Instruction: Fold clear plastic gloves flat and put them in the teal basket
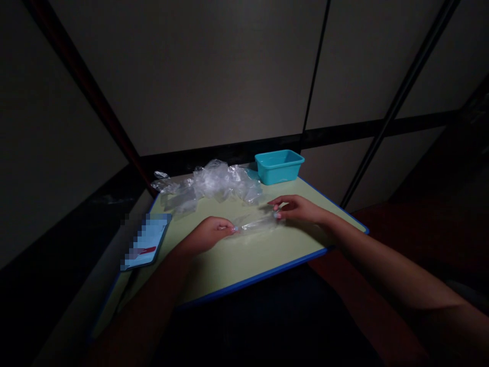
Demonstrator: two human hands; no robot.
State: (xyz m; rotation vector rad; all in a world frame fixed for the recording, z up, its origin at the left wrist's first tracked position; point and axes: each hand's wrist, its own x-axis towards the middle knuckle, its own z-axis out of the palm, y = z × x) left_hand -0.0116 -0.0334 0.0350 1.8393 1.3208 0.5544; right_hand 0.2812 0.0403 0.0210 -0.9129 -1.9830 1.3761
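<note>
A clear plastic bag (257,224) is stretched between my two hands, just above the pale yellow table top (237,262). My left hand (212,233) pinches its left end between thumb and fingers. At the right end, my right hand (296,209) holds the bag with the thumb and a finger, the other fingers bent above. Behind my hands lies a loose pile of crumpled clear plastic bags (217,181). A turquoise plastic basket (280,173) stands at the back right of the table, beside the pile.
A light blue flat item (155,237) with a red mark, partly pixelated, lies at the table's left edge. The table has a blue rim (260,278). Behind it rise large panels (214,76) with dark strips. The surroundings are dim.
</note>
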